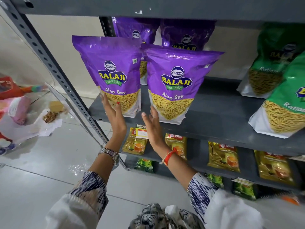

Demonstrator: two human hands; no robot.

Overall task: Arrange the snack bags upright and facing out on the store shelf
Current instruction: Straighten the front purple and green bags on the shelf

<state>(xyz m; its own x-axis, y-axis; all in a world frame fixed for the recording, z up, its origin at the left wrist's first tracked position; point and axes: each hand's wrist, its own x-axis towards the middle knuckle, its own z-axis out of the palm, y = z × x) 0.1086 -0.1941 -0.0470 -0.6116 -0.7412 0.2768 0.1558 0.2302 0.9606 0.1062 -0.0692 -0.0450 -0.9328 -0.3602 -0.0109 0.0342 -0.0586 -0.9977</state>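
Observation:
Two purple Aloo Sev bags stand upright, labels facing out, at the front left of the grey shelf [214, 126]: the left bag [110, 70] and the right bag [175, 83]. More purple bags [186, 35] stand behind them. My left hand [113, 116] is flat, its fingers touching the lower left corner of the left bag. My right hand [152, 124] is flat too, fingertips against the lower left edge of the right bag. Neither hand grips a bag.
Green Ratlami Sev bags [280, 103] lean at the right of the same shelf. Yellow tea packets [222, 156] and green packets fill the shelves below. A slotted upright post [54, 68] stands at left. Torn wrapping, a small box and clutter lie on the tiled floor [41, 162].

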